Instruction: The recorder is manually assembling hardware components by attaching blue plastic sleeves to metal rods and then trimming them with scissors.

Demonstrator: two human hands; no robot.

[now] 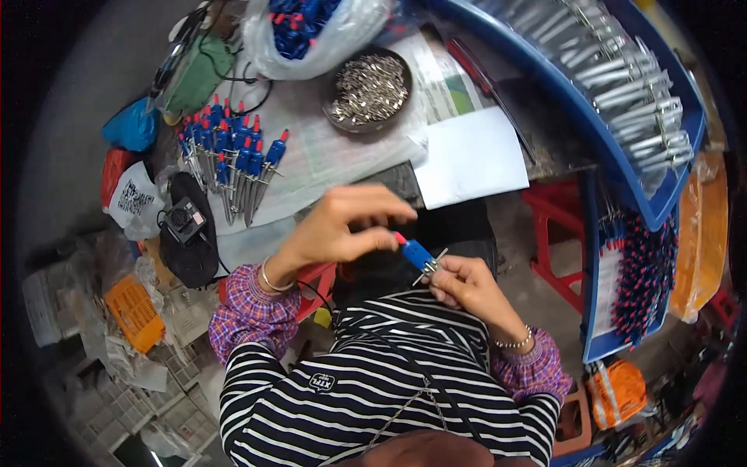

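Both hands meet over the lap, the left hand (pixel 342 226) pinching the red-tipped end of a small blue tool (pixel 416 254) while the right hand (pixel 467 286) grips its metal end (steadying it), finished ones (pixel 233 159) fanned on the table (pixel 327 148) within reach.

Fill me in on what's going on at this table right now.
A person in a striped top holds a small blue-handled tool between both hands: the left hand pinches its red-tipped end, the right hand grips its metal end. On the table lie a row of similar blue tools and a bowl of small metal parts. Blue trays of more pieces sit to the right.
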